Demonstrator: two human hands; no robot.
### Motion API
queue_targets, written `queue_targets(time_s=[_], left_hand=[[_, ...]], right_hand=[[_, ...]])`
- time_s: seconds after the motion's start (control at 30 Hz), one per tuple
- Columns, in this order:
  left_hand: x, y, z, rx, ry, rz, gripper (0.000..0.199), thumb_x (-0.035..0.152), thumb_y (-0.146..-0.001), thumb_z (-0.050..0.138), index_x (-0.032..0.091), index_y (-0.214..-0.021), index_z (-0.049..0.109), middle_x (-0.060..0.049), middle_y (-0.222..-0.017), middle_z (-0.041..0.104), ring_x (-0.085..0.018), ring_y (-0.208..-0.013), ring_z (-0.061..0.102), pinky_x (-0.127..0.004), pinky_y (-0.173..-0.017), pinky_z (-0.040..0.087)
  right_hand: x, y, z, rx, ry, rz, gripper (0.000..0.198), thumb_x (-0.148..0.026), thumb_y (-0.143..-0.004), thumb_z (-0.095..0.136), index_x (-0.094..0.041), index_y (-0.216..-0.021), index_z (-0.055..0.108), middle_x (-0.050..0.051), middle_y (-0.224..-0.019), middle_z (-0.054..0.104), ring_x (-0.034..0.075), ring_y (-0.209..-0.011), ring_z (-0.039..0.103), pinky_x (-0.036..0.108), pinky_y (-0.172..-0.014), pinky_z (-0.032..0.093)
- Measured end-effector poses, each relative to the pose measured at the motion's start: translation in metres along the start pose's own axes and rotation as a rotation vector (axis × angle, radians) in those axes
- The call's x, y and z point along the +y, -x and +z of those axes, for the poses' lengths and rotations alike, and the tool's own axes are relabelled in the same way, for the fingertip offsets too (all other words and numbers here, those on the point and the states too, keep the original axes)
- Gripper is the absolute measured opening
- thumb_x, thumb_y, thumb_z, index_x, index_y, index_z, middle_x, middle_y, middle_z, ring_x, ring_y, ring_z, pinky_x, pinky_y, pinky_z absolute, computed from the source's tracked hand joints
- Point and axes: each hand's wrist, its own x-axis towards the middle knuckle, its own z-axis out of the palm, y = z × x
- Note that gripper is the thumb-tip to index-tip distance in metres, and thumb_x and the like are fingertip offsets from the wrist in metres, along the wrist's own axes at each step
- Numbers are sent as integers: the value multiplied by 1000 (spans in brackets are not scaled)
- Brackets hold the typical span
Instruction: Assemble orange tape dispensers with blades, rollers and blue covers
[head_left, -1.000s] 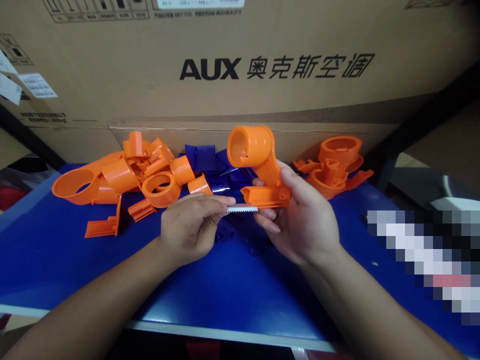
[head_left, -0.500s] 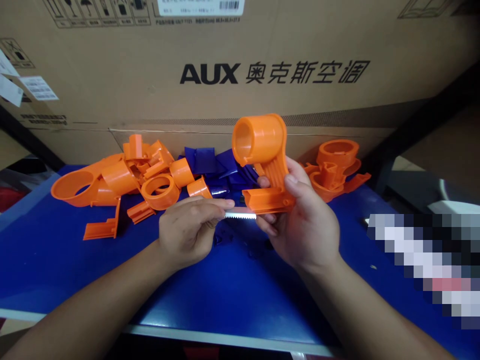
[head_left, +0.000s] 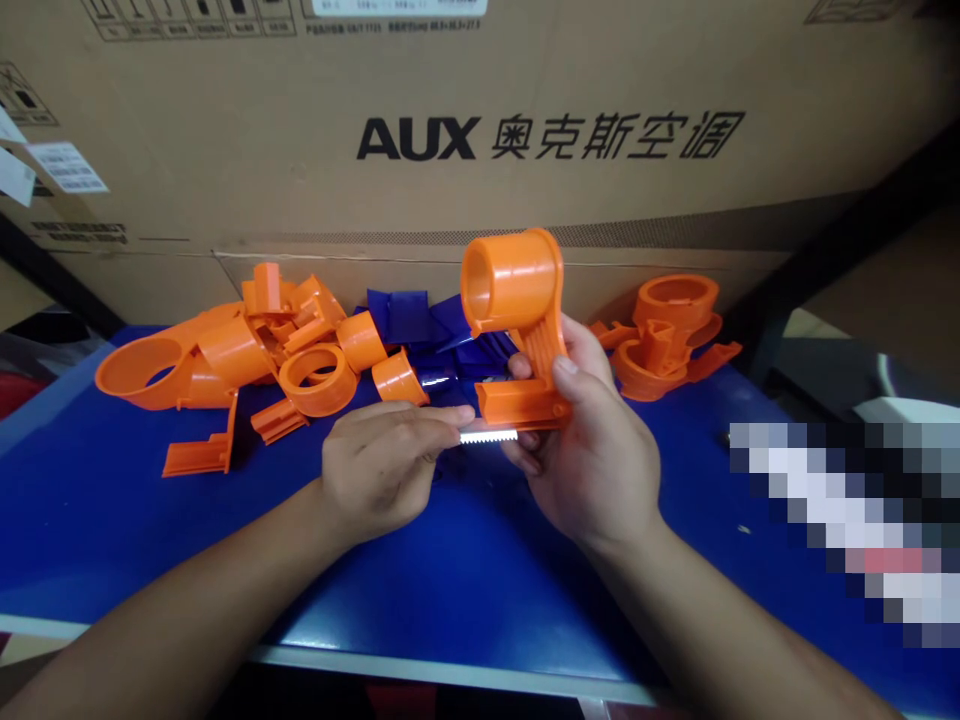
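Observation:
My right hand (head_left: pixel 600 450) is closed around an orange plastic part (head_left: pixel 517 275), which has a short round tube on top and a straight channel bar at the bottom. Pinched in the fingers of my left hand (head_left: pixel 382 460) is a serrated metal blade (head_left: pixel 489 437), its teeth facing down. The blade lies just under the channel bar, close against its lower edge; whether it touches or enters the bar I cannot tell. My left fingers cover the blade's other end.
Several orange plastic parts (head_left: pixel 319 380) lie in a pile at the left, and more orange parts (head_left: pixel 675 295) stand at the right. Dark blue plastic pieces (head_left: pixel 409 318) sit behind my hands. A large cardboard box (head_left: pixel 262 130) closes off the back of the blue surface (head_left: pixel 480 600).
The orange part and my right hand have shifted slightly left. My left hand and the blade have moved slightly right and down in view. Both grips stay the same.

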Motion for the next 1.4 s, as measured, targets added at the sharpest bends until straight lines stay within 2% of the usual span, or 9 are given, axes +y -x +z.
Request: queue_targets(time_s=[0.27, 0.37, 0.47, 0.63, 0.77, 0.9, 1.07, 1.23, 1.4], left_hand=[[-6, 10, 3, -2, -56, 131, 19, 5, -95, 71, 20, -108, 74, -8, -113, 85, -18, -97, 85, -30, -87, 71], [-3, 8, 2, -20, -90, 118, 15, 9, -97, 73, 21, -105, 76, -6, -108, 86, -16, -91, 84, -30, -85, 72], [4, 5, 3, -14, -139, 67, 14, 11, -96, 75, 20, -106, 77, -6, -107, 85, -16, -92, 84, -28, -87, 71], [17, 7, 10, 48, -222, -90, 40, 18, -91, 83, 17, -130, 73, -11, -118, 84, -22, -102, 84, -30, -94, 71], [18, 14, 15, 9, -135, -95, 55, 19, -94, 78, 20, -147, 65, -13, -132, 79, -22, -107, 83, -33, -94, 71], [17, 18, 18, -14, -28, -120, 66, 13, -93, 74, 24, -156, 58, -13, -146, 71, -24, -117, 80, -37, -99, 70], [16, 19, 18, -65, 68, -169, 60, 13, -93, 74, 24, -151, 64, -15, -152, 66, -26, -124, 77, -39, -103, 69], [12, 16, 16, -103, 25, -51, 51, 19, -93, 75, 18, -143, 68, -18, -141, 74, -25, -121, 79, -37, -104, 68], [9, 9, 6, -163, -67, 44, 49, 18, -92, 75, 15, -140, 69, -19, -136, 76, -26, -117, 80, -39, -102, 68]], right_hand=[[6, 2, 2, -19, 1, -9, 42, -47, -88, 74, -39, -129, 67, -2, -90, 56, 9, -49, 40, 22, -36, 28], [6, 2, 2, -31, 1, -12, 42, -48, -88, 74, -39, -129, 67, -2, -86, 55, 9, -48, 37, 22, -37, 26], [4, 1, 2, -3, -16, -14, 41, -46, -87, 75, -39, -127, 67, -2, -89, 56, 10, -51, 41, 22, -38, 28], [0, -3, 0, 58, -65, -46, 39, -46, -87, 73, -38, -124, 64, -3, -94, 56, 9, -51, 40, 22, -39, 30], [-1, -5, -2, 76, -77, -51, 38, -48, -88, 73, -38, -123, 64, -3, -94, 57, 8, -50, 38, 22, -39, 29], [0, -5, -2, 74, -95, -45, 36, -48, -89, 72, -39, -123, 63, -4, -94, 57, 8, -50, 39, 22, -40, 29], [2, -2, -1, 77, -133, -15, 37, -48, -89, 71, -39, -125, 63, -3, -94, 57, 9, -52, 41, 22, -40, 28], [5, 1, 2, 84, -137, 30, 36, -50, -89, 71, -38, -122, 65, -2, -95, 60, 12, -57, 50, 22, -42, 33], [7, 1, 4, 84, -167, 51, 39, -46, -88, 70, -37, -126, 63, -3, -95, 58, 10, -56, 48, 21, -41, 32]])
